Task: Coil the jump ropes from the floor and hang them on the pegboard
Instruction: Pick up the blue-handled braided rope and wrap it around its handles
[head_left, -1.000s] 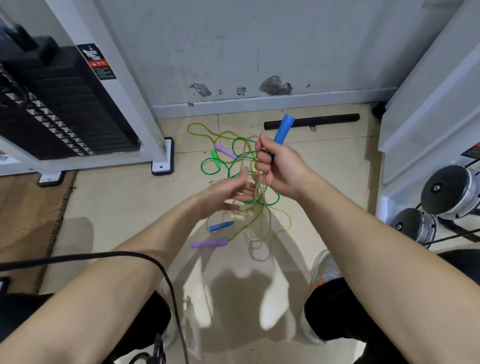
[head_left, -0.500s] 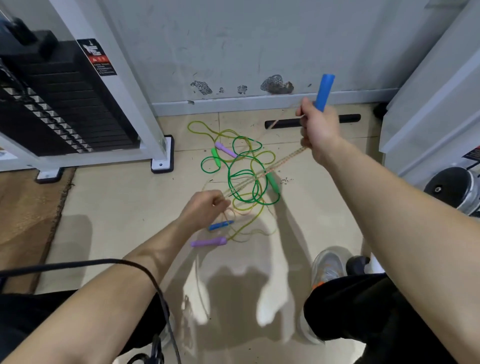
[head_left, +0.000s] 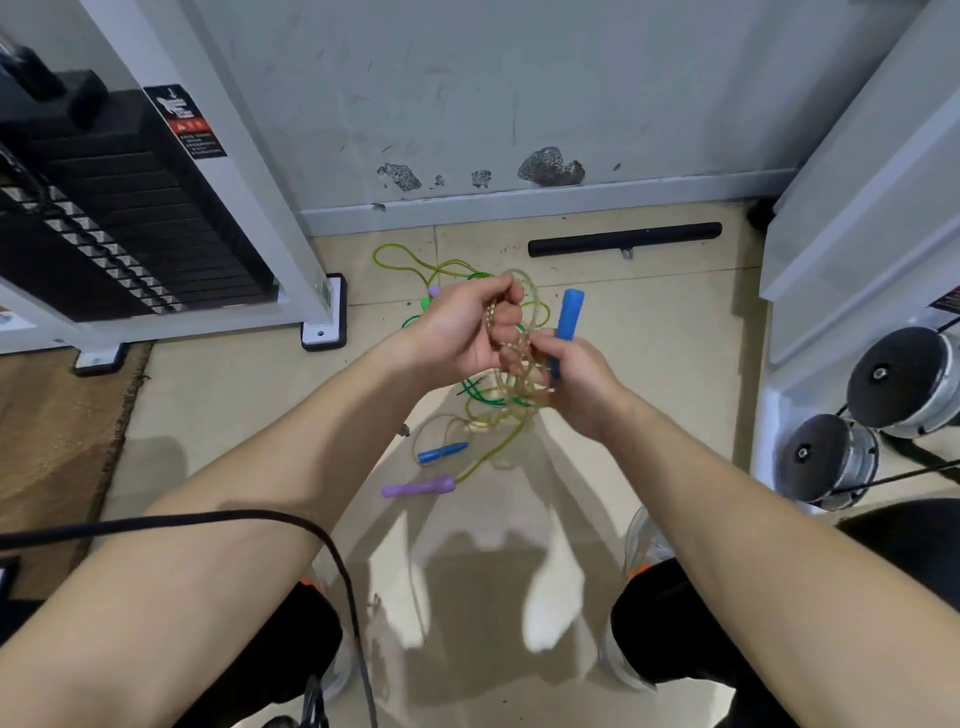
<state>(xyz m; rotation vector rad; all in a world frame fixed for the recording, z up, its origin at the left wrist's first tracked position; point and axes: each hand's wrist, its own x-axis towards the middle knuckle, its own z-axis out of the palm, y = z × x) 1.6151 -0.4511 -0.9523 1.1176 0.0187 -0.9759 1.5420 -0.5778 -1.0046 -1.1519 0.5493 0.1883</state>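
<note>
Rope coils (head_left: 531, 299) sit gripped by left hand (head_left: 462, 332) and right hand (head_left: 582, 387), blue handle (head_left: 570, 312) half-hidden.

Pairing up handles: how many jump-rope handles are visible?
5: upright blue handle in right hand; floor blue handle and floor purple handle below; purple tip and green tip by left hand. Others may be hidden.

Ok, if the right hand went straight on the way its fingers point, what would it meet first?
The right hand, gripping the blue handle, would likely meet the clear rope coils first, with the left hand just behind; depth is unclear.
</note>
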